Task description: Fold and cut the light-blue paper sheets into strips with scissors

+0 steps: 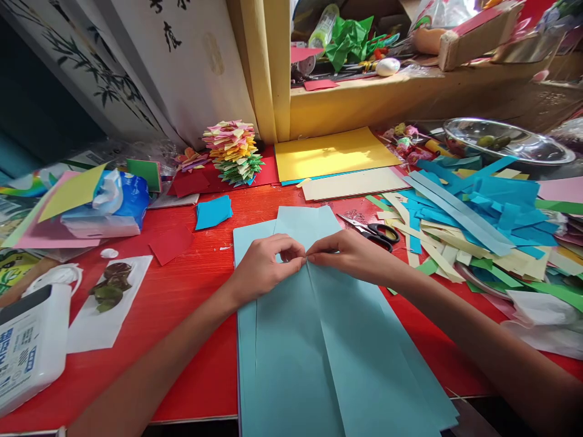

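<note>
A light blue sheet of paper (pixel 291 352) with a lengthwise crease lies over other blue sheets at the table's front. On the crease, my left hand (pixel 268 267) pinches the paper between thumb and fingers. My right hand (pixel 350 258) pinches it from the other side, the fingertips of both hands almost meeting. Beyond them, the sheet's far part (pixel 303 220) lies flat. Black-handled scissors (pixel 380 233) rest just past my right hand, blades pointing to the upper left. A small stack of bright blue paper pieces (pixel 214 212) sits beyond my left hand.
The red table (pixel 200 340) holds cut paper strips (pixel 492 212) heaped at right, near a metal bowl (pixel 546 149). A folded-paper tower (pixel 234 152) stands at the back beside yellow sheets (pixel 332 152). At left are a tissue pack (pixel 122 200) and a white box (pixel 34 346).
</note>
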### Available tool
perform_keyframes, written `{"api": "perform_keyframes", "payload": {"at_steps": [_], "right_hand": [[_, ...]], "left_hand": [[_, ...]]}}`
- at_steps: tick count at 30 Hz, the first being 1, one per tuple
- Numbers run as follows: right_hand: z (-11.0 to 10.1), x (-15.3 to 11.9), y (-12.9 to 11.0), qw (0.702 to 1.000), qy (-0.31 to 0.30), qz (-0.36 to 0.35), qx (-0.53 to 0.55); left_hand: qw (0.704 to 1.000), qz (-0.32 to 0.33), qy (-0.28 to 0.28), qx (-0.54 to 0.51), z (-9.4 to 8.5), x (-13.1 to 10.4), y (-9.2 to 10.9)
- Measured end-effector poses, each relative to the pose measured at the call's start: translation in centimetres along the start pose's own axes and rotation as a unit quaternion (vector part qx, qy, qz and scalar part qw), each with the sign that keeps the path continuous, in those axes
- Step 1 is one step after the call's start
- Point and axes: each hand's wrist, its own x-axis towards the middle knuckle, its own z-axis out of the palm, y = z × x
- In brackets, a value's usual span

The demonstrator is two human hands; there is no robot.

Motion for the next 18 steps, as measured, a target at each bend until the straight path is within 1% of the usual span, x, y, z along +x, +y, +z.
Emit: {"api": "perform_keyframes", "payload": {"at_steps": [3, 9, 16, 18], "right_hand": [[0.04, 0.17, 0.29, 1.000, -0.002, -0.002, 0.000], [-0.09, 0.11, 0.19, 1.000, 0.000, -0.007, 0.001], [-0.22, 0.05, 0.12, 1.000, -0.001, -0.006, 0.000], [-0.16, 0.08, 0.16, 1.000, 0.001, -0.010, -0.005]], "left_hand": [[1.000, 0.006, -0.002, 0.006, -0.07, 0.02, -0.09], [1.000, -0.013, -0.016, -0.005, -0.07, 0.13, -0.26], [1.000, 0.012, -0.018, 0.010, -0.01, 0.01, -0.11], [1.000, 0.004, -0.021, 0.016, -0.16, 0.02, -0.16]]}}
